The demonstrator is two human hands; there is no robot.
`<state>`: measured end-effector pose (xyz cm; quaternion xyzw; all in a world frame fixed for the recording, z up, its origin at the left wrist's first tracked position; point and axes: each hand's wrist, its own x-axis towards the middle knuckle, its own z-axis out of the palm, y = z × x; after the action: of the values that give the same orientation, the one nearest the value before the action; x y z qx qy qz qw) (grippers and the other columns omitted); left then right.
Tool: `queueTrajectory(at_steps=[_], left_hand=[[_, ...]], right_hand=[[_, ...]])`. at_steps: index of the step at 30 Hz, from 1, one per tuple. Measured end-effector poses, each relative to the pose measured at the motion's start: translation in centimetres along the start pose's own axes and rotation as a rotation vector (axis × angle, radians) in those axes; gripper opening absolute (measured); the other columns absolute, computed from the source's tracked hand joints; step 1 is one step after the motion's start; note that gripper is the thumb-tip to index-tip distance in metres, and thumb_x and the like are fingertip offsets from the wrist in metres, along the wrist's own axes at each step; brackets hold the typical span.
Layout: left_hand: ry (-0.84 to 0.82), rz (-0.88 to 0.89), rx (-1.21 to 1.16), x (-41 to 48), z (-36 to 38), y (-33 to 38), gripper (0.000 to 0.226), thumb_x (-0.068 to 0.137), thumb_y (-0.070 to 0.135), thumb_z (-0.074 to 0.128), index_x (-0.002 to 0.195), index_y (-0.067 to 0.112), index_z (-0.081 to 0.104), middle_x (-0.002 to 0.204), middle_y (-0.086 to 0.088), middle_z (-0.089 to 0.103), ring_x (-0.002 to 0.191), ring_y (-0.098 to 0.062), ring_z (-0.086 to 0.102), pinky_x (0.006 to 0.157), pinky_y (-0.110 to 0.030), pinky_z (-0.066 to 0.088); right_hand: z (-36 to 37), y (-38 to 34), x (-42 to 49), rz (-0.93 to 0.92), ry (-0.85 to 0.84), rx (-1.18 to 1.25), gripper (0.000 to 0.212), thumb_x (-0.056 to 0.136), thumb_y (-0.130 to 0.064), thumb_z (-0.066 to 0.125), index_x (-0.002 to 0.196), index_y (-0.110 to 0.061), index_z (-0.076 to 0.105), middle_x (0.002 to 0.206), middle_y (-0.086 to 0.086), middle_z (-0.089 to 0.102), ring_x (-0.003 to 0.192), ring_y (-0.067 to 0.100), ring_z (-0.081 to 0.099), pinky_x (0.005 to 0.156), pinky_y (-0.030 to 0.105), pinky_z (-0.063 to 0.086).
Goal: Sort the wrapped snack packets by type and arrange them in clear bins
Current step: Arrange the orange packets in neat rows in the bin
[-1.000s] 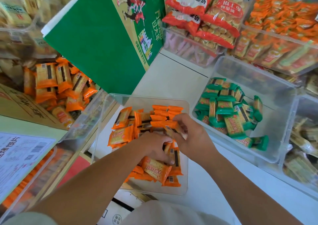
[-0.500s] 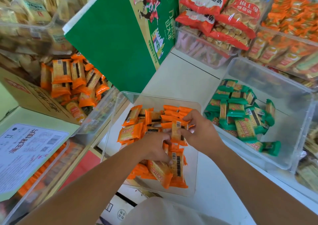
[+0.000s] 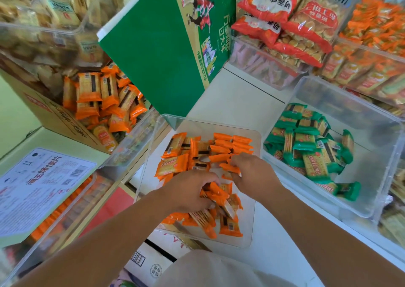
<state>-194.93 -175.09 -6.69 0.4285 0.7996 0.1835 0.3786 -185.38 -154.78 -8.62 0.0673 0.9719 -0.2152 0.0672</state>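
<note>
Lowered since a moment ago onto the near end of the stacked row (image 3: 232,144), with an orange packet (image 3: 230,168) pinched in right hand (image 3: 255,177) fingers. Digging into the loose orange pile (image 3: 221,218) with left hand (image 3: 190,192), fingers clenched round several packets. All inside a clear bin (image 3: 248,232) at frame centre. To the right, green packets (image 3: 306,150) in a second bin (image 3: 372,177). Above, a green carton (image 3: 157,56) standing on the white table (image 3: 236,102).

Orange packets (image 3: 173,164) fill the middle clear bin (image 3: 248,227): a neat row stands on edge at its far right corner, the rest in a loose heap (some label up, some barcode up). Green packets (image 3: 306,143) lie jumbled in the left half of the right clear bin (image 3: 372,166).
</note>
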Motion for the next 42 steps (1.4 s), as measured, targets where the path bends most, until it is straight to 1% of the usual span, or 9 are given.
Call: queueTrajectory(at_steps=[5, 9, 14, 18, 22, 29, 35, 38, 42], left_hand=[[0.063, 0.021, 0.129, -0.5, -0.5, 0.5, 0.044, 0.085, 0.047, 0.076, 0.125, 0.040, 0.059, 0.091, 0.017, 0.059, 0.081, -0.007, 0.052, 0.064, -0.026, 0.040], [0.161, -0.033, 0.165, -0.4, -1.2, 1.0, 0.038, 0.086, 0.051, 0.071, 0.119, 0.036, 0.059, 0.082, 0.015, 0.057, 0.078, -0.011, 0.057, 0.063, -0.028, 0.047], [0.274, -0.198, 0.368, 1.2, -2.3, 1.6, 0.035, 0.089, 0.047, 0.064, 0.117, 0.028, 0.056, 0.089, 0.008, 0.060, 0.085, -0.018, 0.061, 0.063, -0.031, 0.051], [0.207, -0.255, 0.469, 2.7, -3.8, 2.2, 0.026, 0.088, 0.038, 0.066, 0.108, 0.026, 0.055, 0.087, 0.005, 0.052, 0.083, -0.021, 0.057, 0.058, -0.031, 0.043], [0.186, -0.174, 0.422, 3.9, -4.1, 1.1, 0.024, 0.088, 0.042, 0.067, 0.094, 0.028, 0.048, 0.091, 0.004, 0.057, 0.094, -0.025, 0.064, 0.064, -0.036, 0.049], [0.264, -0.135, 0.408, 2.4, -2.5, -1.3, 0.062, 0.090, 0.050, 0.069, 0.144, 0.030, 0.048, 0.124, 0.002, 0.059, 0.115, -0.022, 0.056, 0.086, -0.036, 0.052], [0.374, -0.169, 0.532, 3.0, -1.7, 0.6, 0.077, 0.081, 0.035, 0.080, 0.146, 0.020, 0.042, 0.139, -0.004, 0.049, 0.128, -0.029, 0.048, 0.105, -0.042, 0.044], [0.436, 0.067, 0.458, 3.0, -0.2, 1.3, 0.042, 0.083, 0.014, 0.073, 0.123, 0.016, 0.063, 0.124, -0.003, 0.060, 0.113, -0.026, 0.056, 0.093, -0.040, 0.054], [0.235, 0.108, 0.495, 2.1, 3.0, 1.6, 0.023, 0.090, 0.019, 0.066, 0.113, 0.022, 0.070, 0.113, 0.003, 0.064, 0.106, -0.022, 0.055, 0.084, -0.035, 0.056]], right_hand=[[0.5, -0.1, -0.2, -0.028, 0.014, -0.233, 0.025, 0.066, -0.020, 0.087, 0.081, -0.018, 0.067, 0.075, -0.001, 0.065, 0.076, 0.025, 0.062, 0.060, 0.032, 0.049], [1.3, 0.4, -1.0, -0.050, 0.014, -0.370, 0.033, 0.050, -0.017, 0.093, 0.074, -0.020, 0.070, 0.073, -0.002, 0.063, 0.079, 0.025, 0.059, 0.072, 0.035, 0.052], [0.9, -0.5, -0.3, 0.040, 0.016, -0.271, 0.044, 0.052, -0.021, 0.092, 0.091, -0.021, 0.071, 0.086, -0.001, 0.061, 0.086, 0.024, 0.059, 0.074, 0.035, 0.052], [0.5, -0.6, -0.6, 0.011, 0.084, -0.124, 0.032, 0.072, -0.047, 0.084, 0.093, -0.026, 0.071, 0.085, -0.005, 0.060, 0.081, 0.022, 0.060, 0.069, 0.032, 0.047], [1.1, -0.8, 0.2, 0.041, 0.062, -0.041, 0.030, 0.076, -0.053, 0.078, 0.096, -0.031, 0.072, 0.081, -0.011, 0.061, 0.083, 0.020, 0.062, 0.072, 0.033, 0.044], [1.7, -0.5, 0.9, 0.070, -0.012, -0.336, 0.025, 0.061, -0.026, 0.091, 0.077, -0.024, 0.072, 0.075, -0.002, 0.062, 0.076, 0.025, 0.060, 0.074, 0.040, 0.052], [0.7, 0.8, -0.1, -0.025, 0.010, -0.492, 0.012, 0.064, -0.023, 0.084, 0.072, -0.021, 0.075, 0.079, 0.004, 0.065, 0.095, 0.032, 0.065, 0.120, 0.055, 0.030], [0.7, 0.9, -0.4, -0.024, 0.007, -0.506, 0.010, 0.073, -0.032, 0.079, 0.077, -0.023, 0.075, 0.081, 0.000, 0.065, 0.100, 0.029, 0.063, 0.125, 0.057, 0.014], [1.2, 2.0, -2.2, -0.061, 0.146, -0.387, 0.010, 0.082, -0.033, 0.076, 0.088, -0.025, 0.076, 0.093, -0.003, 0.067, 0.107, 0.024, 0.062, 0.124, 0.058, 0.016]])
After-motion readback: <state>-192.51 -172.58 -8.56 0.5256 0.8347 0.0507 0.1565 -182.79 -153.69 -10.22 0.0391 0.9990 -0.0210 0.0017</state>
